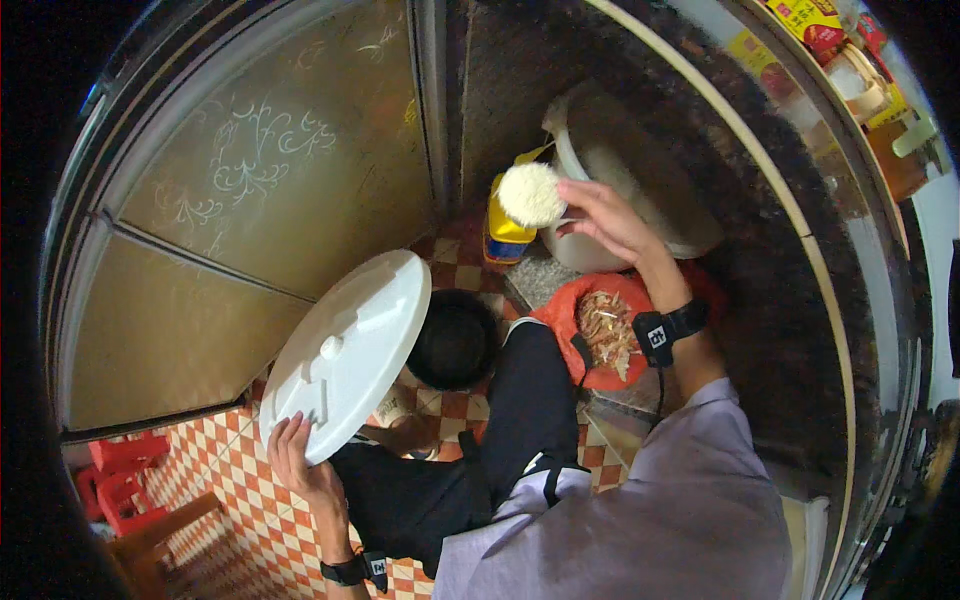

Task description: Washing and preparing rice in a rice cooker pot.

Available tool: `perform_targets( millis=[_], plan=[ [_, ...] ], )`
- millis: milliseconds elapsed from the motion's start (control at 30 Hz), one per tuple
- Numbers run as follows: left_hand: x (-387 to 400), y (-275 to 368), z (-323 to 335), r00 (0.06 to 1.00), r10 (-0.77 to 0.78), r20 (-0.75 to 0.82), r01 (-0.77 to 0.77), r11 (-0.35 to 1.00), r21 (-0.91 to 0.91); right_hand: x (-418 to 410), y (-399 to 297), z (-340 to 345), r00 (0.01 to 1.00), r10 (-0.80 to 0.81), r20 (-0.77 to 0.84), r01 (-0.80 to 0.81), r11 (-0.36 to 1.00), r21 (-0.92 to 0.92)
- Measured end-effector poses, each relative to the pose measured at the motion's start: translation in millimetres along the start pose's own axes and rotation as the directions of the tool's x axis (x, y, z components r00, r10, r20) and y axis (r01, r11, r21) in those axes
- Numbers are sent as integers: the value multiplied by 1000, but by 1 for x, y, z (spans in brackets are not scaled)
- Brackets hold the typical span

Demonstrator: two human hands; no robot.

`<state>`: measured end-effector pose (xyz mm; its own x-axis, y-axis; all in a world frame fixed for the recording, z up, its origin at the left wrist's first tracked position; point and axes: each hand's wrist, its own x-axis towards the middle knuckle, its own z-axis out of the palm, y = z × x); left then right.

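Note:
My left hand [304,461] grips the edge of a round white plastic lid [352,341], which is tilted with its small central knob showing. In my right hand [611,221] is a small cup heaped with white rice [531,195]; the fingers hide most of the cup's wall. The cup is beside the mouth of a large white plastic bucket [637,176] that leans in the corner. Below and left of the cup, a round black pot [489,341] stands on the floor. Its inside is dark.
A yellow bottle with a blue label [502,240] stands behind the cup. A red plastic bag [559,311] holds dried, shredded food [606,330]. Frosted glass door panels [285,187] flank the left. Red plastic stools [124,480] and a wooden chair [169,529] are at lower left. Packets [806,26] and jars line the upper right.

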<state>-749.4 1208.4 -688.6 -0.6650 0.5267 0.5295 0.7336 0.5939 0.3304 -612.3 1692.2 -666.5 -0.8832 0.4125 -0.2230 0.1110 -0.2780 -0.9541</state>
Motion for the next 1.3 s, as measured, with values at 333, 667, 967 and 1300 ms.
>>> perform_targets(
  millis=[333, 667, 967, 1300],
  plan=[
    [-3, 2, 2, 999, -43, 8, 42, 999, 15, 11, 121, 70, 922, -379, 72, 314, 629, -711],
    [-2, -1, 2, 1000, 7, 18, -8, 997, 79, 12, 132, 103, 732, -541, 413, 599, 223, -769],
    [-5, -4, 4, 1000, 14, 9, -15, 999, 51, 5, 147, 103, 642, -577, 505, 652, 65, -755],
    [-5, -6, 6, 998, -23, 50, 20, 998, 66, -4, 41, 5, 482, -866, 131, 259, -2, -966]
  ],
)
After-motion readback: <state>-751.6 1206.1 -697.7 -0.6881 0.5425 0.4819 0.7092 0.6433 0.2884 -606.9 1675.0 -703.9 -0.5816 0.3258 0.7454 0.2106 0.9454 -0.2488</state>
